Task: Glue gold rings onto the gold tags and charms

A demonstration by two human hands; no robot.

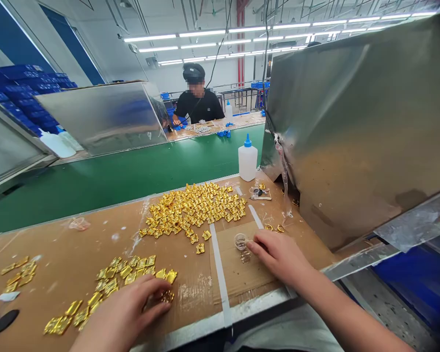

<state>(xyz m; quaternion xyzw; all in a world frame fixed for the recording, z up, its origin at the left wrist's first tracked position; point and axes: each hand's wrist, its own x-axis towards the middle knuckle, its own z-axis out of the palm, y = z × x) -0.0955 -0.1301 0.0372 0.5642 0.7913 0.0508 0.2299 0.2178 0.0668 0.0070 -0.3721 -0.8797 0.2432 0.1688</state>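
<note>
Nearest you, at the lower left of center, your left hand [132, 305] has its thumb and fingertips closed around a small gold piece [167, 296], just above the brown table [190, 264]. Beside and beyond that hand, loose gold pieces [108, 281] spread in a rough band toward the lower left of the frame. At the far lower left lie two black ovals [5, 321], with a few more gold pieces [24, 271] above them. Right of center, your right hand [278, 256] reaches in over a cardboard sheet [229, 274] edged by white tape [220, 274]; its fingertips are bunched by a small clear cup [239, 241] and some thin rings [245, 256], and you cannot tell from here whether they pinch anything. Farther up, in the middle of the frame, a big heap of gold pieces [198, 205] covers the table. Past its right end stands a white bottle [248, 164] with a blue tip, next to a large metal panel [352, 137] filling the right side. Behind runs a green belt [150, 171], and across it, in the upper middle, a person in a black top [201, 105] sits at another bench [205, 128] under rows of ceiling lights [205, 33].
</note>
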